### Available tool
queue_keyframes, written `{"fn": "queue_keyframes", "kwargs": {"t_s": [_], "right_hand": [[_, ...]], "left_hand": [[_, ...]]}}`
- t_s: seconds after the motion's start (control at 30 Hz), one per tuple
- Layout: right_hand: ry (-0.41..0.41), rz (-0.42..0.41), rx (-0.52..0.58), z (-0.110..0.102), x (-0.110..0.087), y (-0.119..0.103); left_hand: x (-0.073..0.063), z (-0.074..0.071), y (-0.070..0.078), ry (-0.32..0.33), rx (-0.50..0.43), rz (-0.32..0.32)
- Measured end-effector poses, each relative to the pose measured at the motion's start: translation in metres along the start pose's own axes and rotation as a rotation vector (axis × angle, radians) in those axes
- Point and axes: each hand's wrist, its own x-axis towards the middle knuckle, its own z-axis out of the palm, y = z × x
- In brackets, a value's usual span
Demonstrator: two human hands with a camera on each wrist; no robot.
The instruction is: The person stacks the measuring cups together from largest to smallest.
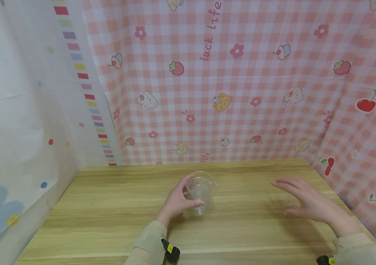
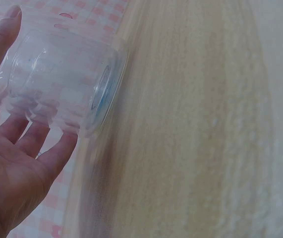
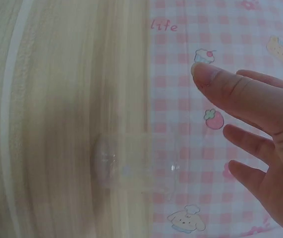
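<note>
My left hand [image 1: 178, 200] grips a clear plastic cup [image 1: 201, 195] near the middle of the table, its rim up. In the left wrist view the thumb lies on one side of the cup [image 2: 62, 74] and the fingers on the other. Inner outlines show through its wall; I cannot tell whether cups are nested. My right hand [image 1: 310, 204] is over the right part of the table, fingers spread apart and holding nothing. In the right wrist view a second, very faint clear cup [image 3: 136, 163] stands on the table beyond that hand; the head view barely shows it.
The wooden table [image 1: 108, 206] has a pink checked cloth [image 1: 241, 84] hanging behind it and on the right. A white patterned cloth [image 1: 25, 103] hangs along the left side. Black straps with yellow marks sit at both wrists.
</note>
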Motion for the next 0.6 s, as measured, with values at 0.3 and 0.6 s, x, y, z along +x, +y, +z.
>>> {"fn": "queue_keyframes", "kwargs": {"t_s": [0.3, 0.6], "right_hand": [[-0.040, 0.061, 0.016, 0.004, -0.012, 0.005], [-0.062, 0.085, 0.025, 0.008, -0.020, 0.010]], "left_hand": [[0.000, 0.001, 0.001, 0.003, -0.001, 0.002], [0.000, 0.000, 0.001, 0.000, 0.001, 0.000]]}}
